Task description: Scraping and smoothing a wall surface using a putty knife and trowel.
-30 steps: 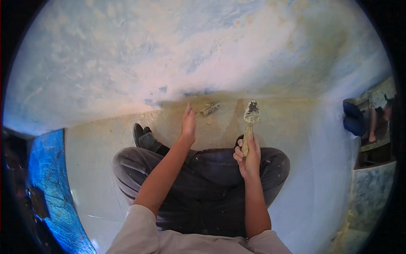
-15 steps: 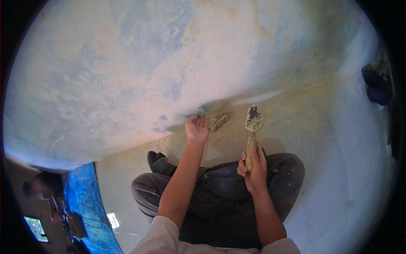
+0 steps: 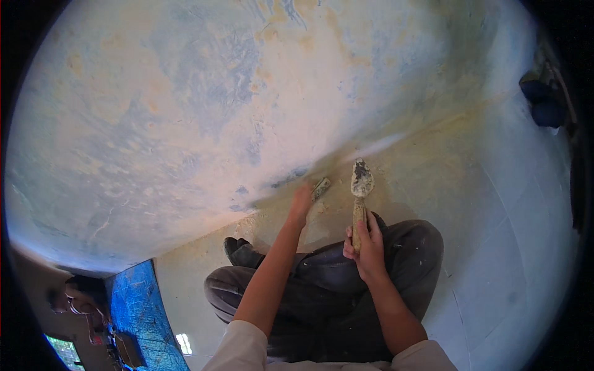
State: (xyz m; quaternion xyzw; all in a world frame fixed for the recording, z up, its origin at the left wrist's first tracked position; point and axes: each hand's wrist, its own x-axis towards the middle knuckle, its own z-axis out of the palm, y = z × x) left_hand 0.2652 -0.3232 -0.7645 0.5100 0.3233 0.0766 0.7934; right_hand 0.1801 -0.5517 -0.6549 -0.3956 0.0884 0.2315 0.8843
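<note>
In my right hand [image 3: 366, 250] is a small pointed trowel, its handle [image 3: 359, 222] wrapped by my fingers. The trowel blade [image 3: 362, 179] points away from me and is crusted with pale plaster and a dark patch. My left hand [image 3: 301, 201] is smeared by motion low at the wall, right beside a short plaster-crusted tool [image 3: 321, 188] at the foot of the wall. Whether the left fingers touch that tool, I cannot tell. Ahead rises a wall [image 3: 185, 123] with patchy white, bluish and yellowish plaster.
I sit with my legs [image 3: 322, 272] folded on the pale floor [image 3: 476, 260], which has plaster crumbs near the wall. A blue sheet [image 3: 145, 303] lies at the lower left, with cluttered items past it. Dark objects [image 3: 546, 105] stand at the far right.
My left hand has shifted rightward and nearer me, closer to the short tool. The trowel in my right hand has moved slightly left. The whole view has shifted a little.
</note>
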